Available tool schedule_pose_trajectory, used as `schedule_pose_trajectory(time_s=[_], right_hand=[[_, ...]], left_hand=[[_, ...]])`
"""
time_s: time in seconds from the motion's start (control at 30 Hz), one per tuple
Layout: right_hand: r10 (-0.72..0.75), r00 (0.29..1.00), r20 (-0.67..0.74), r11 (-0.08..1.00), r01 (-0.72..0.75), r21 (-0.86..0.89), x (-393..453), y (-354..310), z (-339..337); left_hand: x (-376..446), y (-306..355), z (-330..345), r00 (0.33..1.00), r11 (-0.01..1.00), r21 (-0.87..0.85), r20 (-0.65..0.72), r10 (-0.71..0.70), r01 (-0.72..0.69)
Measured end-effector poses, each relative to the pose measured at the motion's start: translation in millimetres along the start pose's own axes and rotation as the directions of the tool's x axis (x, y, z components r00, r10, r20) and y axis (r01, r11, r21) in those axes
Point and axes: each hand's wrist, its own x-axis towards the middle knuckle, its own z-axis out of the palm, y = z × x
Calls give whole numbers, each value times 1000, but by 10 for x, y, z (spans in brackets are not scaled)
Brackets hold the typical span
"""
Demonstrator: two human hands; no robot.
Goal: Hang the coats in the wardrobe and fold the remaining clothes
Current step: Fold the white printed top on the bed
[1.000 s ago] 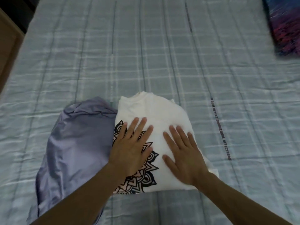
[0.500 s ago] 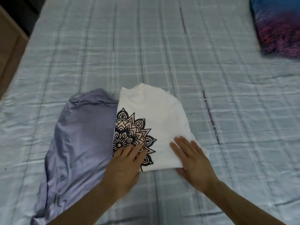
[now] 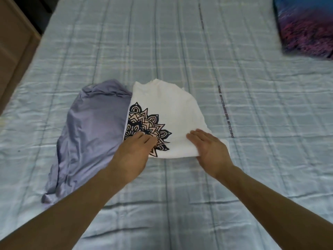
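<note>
Both hands have slid back to the near edge of the folded white cotton T-shirt with a black mandala print (image 3: 173,121). The left hand (image 3: 134,152) curls its fingers at that hem; the right hand (image 3: 210,148) lies flat, fingers together. The shirt rests mid-bed on the pale blue checked bedsheet (image 3: 180,51), touching a crumpled lavender satin garment (image 3: 90,134) beside it. Far right lies a dark blue-purple patterned pillow (image 3: 306,27).

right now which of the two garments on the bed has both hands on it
The white t-shirt with the black mandala print: the left hand and right hand rest at its near edge. The plain lavender garment beside it goes untouched.
</note>
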Motion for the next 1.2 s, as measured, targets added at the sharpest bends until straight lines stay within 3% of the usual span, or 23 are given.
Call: schedule_pose_trajectory(time_s=[0.2,0.4,0.47,0.6,0.77,0.87,1.03,1.1,1.2], right_hand=[[-79,990,113,997,75,35,-785,25,-320],[-77,932,353,997,69,35,-1522,100,-197],[-76,907,413,996,49,75,-1554,125,-194],[-78,890,450,987,5,161,-1282,180,-333],[-58,934,354,990,9,139,-791,271,-578],[-29,952,304,994,-5,110,-448,292,-682],[12,972,235,989,-46,141,155,318,-633],[38,985,169,993,-56,107,342,314,-534],[31,999,36,998,-33,60,423,185,-348]], left_hand=[[-586,564,-163,995,992,-126,97,20,-8],[-1001,849,109,917,972,-235,390,79,16],[-1050,828,158,905,961,-274,416,88,32],[-935,638,97,953,929,-364,301,45,71],[-597,351,-101,990,939,-330,132,-56,97],[-312,215,-174,992,943,-314,93,-83,108],[158,-129,-174,964,894,-364,144,-221,260],[265,-207,-96,956,918,-271,119,-268,291],[257,-145,44,966,969,-31,-71,-249,247]])
